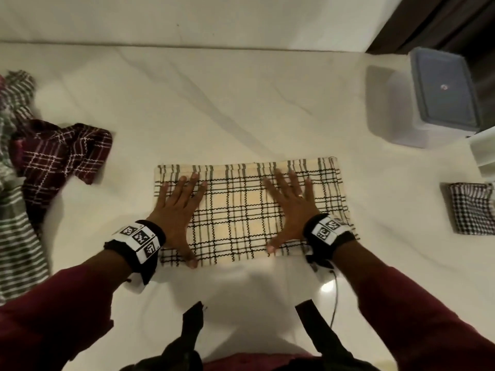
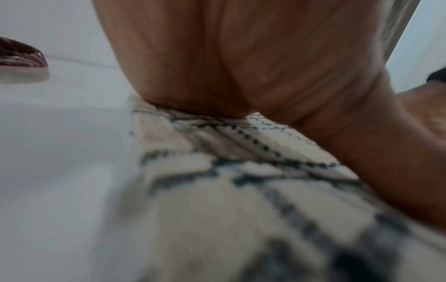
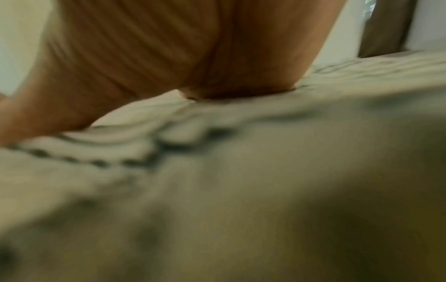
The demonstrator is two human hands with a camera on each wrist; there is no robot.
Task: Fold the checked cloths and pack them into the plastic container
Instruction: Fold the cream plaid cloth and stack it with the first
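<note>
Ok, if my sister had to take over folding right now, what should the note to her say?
Hands: the left hand and the right hand both lie flat, fingers spread, pressing on the cream checked cloth.
Where things are: that cloth lies in front of you, folded into a long strip. The plastic container stands far right, lid on. One small folded black-and-white cloth lies on the right. The maroon cloth and the striped cloth lie crumpled on the left.
Done: one cloth folded, one partly folded.
Left: finish the cream cloth, fold the left pile, open the container, pack everything.
</note>
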